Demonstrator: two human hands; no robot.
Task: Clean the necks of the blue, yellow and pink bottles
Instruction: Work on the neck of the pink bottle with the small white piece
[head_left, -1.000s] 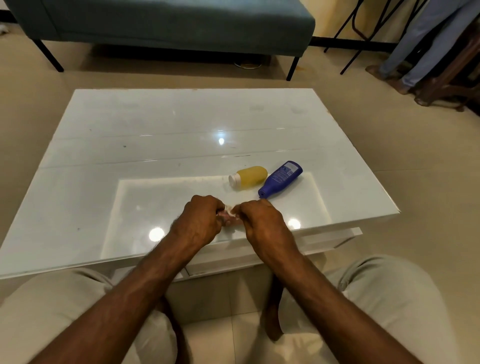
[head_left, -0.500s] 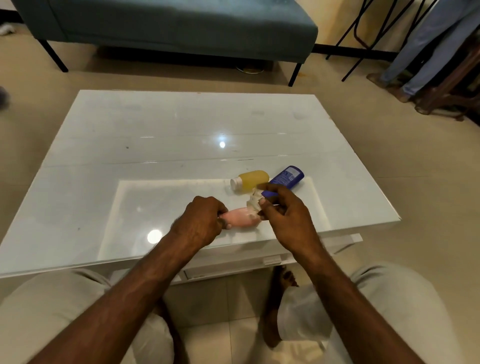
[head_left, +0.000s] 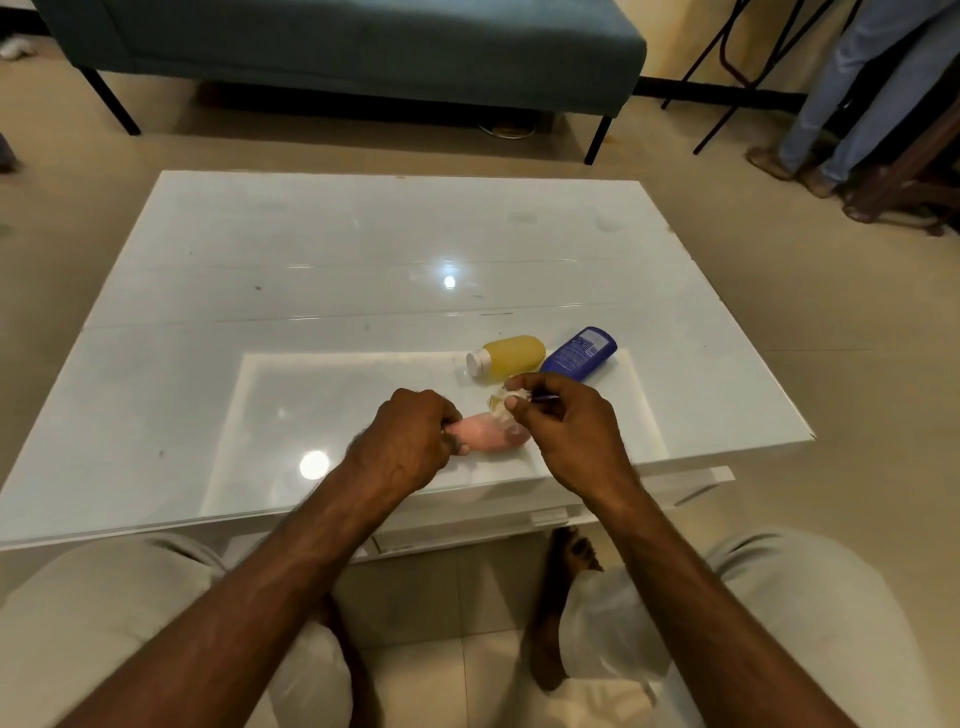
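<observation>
l hand (head_left: 410, 447) clamps pink btl (head_left: 491, 436) | r hand (head_left: 566, 431) pinches wad (head_left: 500, 408) | yellow btl (head_left: 511, 356), blue btl (head_left: 579, 356) just behind

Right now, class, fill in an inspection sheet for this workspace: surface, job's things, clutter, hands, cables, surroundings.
Surface: white glossy table, light glare.
Job's things: pink bottle held over the table; yellow bottle and blue bottle lying side by side.
Clutter: nothing seen.
Hands: left hand grips the pink bottle; right hand pinches a white wipe at its top.
Cables: nothing seen.
Surroundings: teal bench, someone's legs far right.
</observation>
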